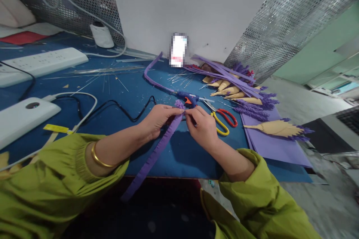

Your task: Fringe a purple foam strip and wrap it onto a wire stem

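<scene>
Purple strip (156, 153): upper end curled, long tail unwound past the counter's (187, 157) front edge. Left hand (159, 120): clamped on strip. Right hand (203, 125): fingertips together, hold hidden. Wrapped sprigs (230, 91): completed, toward right edge.

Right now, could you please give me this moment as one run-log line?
left hand: pinching purple strip | right hand: at its bunched end, grip unclear | nearby: glue gun, scissors
</scene>
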The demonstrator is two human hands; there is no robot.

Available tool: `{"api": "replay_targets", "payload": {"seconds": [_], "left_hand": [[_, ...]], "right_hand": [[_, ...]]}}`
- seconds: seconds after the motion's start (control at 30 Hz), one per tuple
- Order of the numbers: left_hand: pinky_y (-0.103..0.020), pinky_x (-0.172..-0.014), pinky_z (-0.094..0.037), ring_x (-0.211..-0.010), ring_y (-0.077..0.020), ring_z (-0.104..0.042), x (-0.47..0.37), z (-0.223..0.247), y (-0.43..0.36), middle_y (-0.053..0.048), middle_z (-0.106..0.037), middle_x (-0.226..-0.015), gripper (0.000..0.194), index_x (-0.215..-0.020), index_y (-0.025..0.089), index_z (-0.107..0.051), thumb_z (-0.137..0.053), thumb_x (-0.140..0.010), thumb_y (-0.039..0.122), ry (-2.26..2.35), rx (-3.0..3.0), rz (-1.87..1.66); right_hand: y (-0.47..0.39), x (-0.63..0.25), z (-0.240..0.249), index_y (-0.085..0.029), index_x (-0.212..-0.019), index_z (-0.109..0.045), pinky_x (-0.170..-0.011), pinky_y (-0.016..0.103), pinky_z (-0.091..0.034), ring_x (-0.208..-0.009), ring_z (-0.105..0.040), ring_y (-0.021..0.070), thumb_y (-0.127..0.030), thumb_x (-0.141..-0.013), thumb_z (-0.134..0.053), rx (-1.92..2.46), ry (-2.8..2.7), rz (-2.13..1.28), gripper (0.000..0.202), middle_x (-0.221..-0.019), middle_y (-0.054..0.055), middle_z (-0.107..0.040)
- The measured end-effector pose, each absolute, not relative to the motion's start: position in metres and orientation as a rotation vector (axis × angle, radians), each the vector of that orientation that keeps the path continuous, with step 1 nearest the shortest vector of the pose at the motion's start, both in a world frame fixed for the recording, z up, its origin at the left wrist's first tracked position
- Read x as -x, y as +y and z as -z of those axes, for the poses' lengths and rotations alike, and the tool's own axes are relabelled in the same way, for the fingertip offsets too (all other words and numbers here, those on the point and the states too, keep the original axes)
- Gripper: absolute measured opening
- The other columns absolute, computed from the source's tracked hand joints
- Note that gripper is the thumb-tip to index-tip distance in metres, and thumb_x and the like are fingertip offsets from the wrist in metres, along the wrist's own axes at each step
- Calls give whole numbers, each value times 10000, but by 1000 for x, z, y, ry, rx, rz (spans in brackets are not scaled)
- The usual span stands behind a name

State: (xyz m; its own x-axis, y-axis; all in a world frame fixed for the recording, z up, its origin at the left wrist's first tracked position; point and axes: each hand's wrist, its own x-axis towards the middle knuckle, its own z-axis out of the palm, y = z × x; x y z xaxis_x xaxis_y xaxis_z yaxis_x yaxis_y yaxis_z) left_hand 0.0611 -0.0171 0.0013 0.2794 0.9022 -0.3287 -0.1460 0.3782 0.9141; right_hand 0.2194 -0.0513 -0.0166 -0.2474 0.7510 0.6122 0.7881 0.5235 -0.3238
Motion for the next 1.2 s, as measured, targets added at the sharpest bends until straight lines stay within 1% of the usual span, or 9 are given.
{"api": "replay_targets", "payload": {"seconds": [0.1, 0.27, 0.4, 0.5, 0.67, 0.83, 0.93, 1.1, 1.2], "left_hand": [[-238, -437, -239, -421, -62, -350, -60, -3, -16, 49, -479, -450, 258, -513, 154, -595, -806, -570, 292, 1046, -890, -856], [-233, -417, -209, -395, -53, -304, -60, -2, -14, 70, -431, -418, 259, -516, 156, -593, -805, -573, 293, 1090, -907, -878], [-225, -417, -204, -404, -55, -322, -60, 1, -13, 63, -447, -427, 261, -502, 154, -582, -777, -590, 302, 1112, -976, -898], [-224, -431, -239, -420, -69, -376, -60, 2, -12, 43, -513, -461, 191, -558, 142, -643, -757, -583, 293, 1138, -995, -880], [-229, -468, -296, -463, -89, -438, -59, 5, -11, 20, -576, -510, 176, -618, 137, -695, -751, -595, 302, 1123, -1055, -880], [-223, -457, -282, -451, -70, -401, -57, 0, -11, 33, -540, -497, 260, -607, 138, -678, -783, -627, 375, 1018, -1010, -844], [-216, -435, -266, -422, -56, -371, -58, -3, -12, 52, -522, -478, 254, -653, 143, -682, -818, -615, 354, 997, -914, -820], [-203, -455, -330, -471, -77, -491, -60, 1, -11, 20, -621, -555, 250, -711, 147, -691, -859, -588, 285, 938, -781, -801], [-202, -452, -339, -451, -70, -480, -60, 3, -11, 22, -619, -541, 233, -695, 141, -692, -863, -573, 241, 948, -768, -803]], "right_hand": [[-52, -219, 18, -189, -977, -664, -654, 273, -468, -728, -602, 177, -168, -920, -437, 1251, -2054, 33, 235, -844, 75, -643], [-52, -219, 21, -198, -1089, -671, -682, 271, -488, -767, -620, 173, -149, -899, -453, 1217, -2042, -90, 293, -890, 77, -649], [-52, -217, 22, -201, -1068, -680, -624, 270, -481, -658, -593, 149, -152, -857, -497, 1201, -1883, -329, 284, -784, 33, -617], [-52, -214, 21, -203, -1046, -655, -569, 267, -475, -556, -578, 131, -183, -816, -552, 1253, -1672, -632, 253, -682, -15, -595], [-48, -211, 22, -205, -1071, -603, -507, 247, -475, -474, -569, 106, -228, -733, -627, 1247, -1373, -1009, 339, -653, -64, -598], [-45, -212, 18, -199, -1070, -608, -504, 246, -489, -458, -566, 102, -229, -697, -657, 1242, -1278, -1061, 378, -617, -77, -600], [-46, -211, 14, -191, -1057, -610, -495, 245, -488, -446, -561, 100, -221, -676, -662, 1232, -1253, -1098, 385, -602, -80, -603], [-46, -211, 10, -185, -1039, -614, -475, 241, -477, -425, -559, 97, -214, -652, -672, 1193, -1218, -1193, 392, -590, -77, -625], [-47, -211, 9, -183, -1030, -621, -469, 243, -474, -420, -559, 98, -216, -644, -687, 1172, -1193, -1244, 393, -601, -69, -644]]}}
